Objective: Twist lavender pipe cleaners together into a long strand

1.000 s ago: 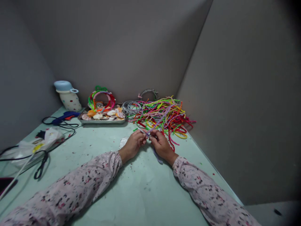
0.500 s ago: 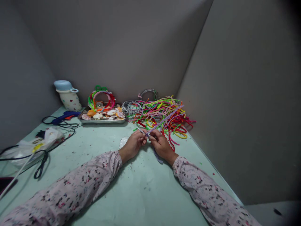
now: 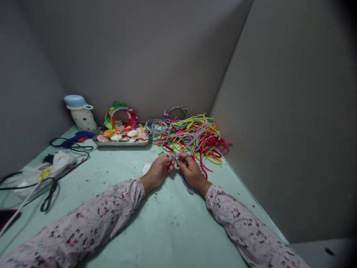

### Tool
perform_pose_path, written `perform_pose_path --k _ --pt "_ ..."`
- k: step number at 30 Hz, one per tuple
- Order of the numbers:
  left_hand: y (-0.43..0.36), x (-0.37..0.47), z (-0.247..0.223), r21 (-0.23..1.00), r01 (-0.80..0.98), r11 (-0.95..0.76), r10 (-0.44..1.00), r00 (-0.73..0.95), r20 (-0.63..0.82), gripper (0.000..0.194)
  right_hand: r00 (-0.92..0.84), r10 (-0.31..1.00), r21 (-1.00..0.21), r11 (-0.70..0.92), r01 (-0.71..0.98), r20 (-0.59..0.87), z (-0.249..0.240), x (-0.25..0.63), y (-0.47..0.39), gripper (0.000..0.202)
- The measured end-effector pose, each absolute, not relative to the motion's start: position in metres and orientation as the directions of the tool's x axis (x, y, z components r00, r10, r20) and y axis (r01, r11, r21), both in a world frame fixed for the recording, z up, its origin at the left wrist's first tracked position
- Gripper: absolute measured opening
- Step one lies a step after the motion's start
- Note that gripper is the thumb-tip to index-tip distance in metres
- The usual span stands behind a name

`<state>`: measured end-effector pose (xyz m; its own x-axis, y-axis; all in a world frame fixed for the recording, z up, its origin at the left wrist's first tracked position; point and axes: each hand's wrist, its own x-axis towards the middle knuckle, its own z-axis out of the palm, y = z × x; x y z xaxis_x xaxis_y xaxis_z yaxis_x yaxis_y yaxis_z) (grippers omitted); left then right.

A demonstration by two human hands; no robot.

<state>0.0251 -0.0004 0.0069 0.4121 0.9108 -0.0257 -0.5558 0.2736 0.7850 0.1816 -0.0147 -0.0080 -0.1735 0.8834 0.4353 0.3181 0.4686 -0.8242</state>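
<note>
Both hands meet near the middle of the table, just in front of the pile of coloured pipe cleaners [image 3: 195, 134]. My left hand [image 3: 159, 170] is closed, its fingertips pinching a purple pipe cleaner [image 3: 189, 144]. My right hand [image 3: 192, 172] is closed on the same purple strand, fingertips almost touching the left ones. The strand's long end slants up and right over the pile. A thin pale length sticks out up-left from the left fingertips. Under the right hand a greyish-purple piece [image 3: 187, 186] shows in part; what it is cannot be made out.
A metal tray [image 3: 122, 143] of shells, with colourful rings above it, stands at the back. Beside it lies coiled grey wire [image 3: 156, 127]. A bottle [image 3: 83, 117], a blue tool [image 3: 76, 138], black cable and a plastic bag [image 3: 60, 162] occupy the left. Walls rise behind and right.
The long end of the purple pipe cleaner has swung slightly left and lower over the pile. Both hands keep nearly the same place and grip.
</note>
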Motion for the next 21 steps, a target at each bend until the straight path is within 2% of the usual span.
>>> perform_pose_path --k 21 --pt "0.0027 0.0259 0.0031 0.766 -0.578 0.282 0.905 0.424 -0.013 0.015 -0.227 0.877 -0.82 0.477 0.316 0.423 -0.0009 0.1809 -0.0192 0.027"
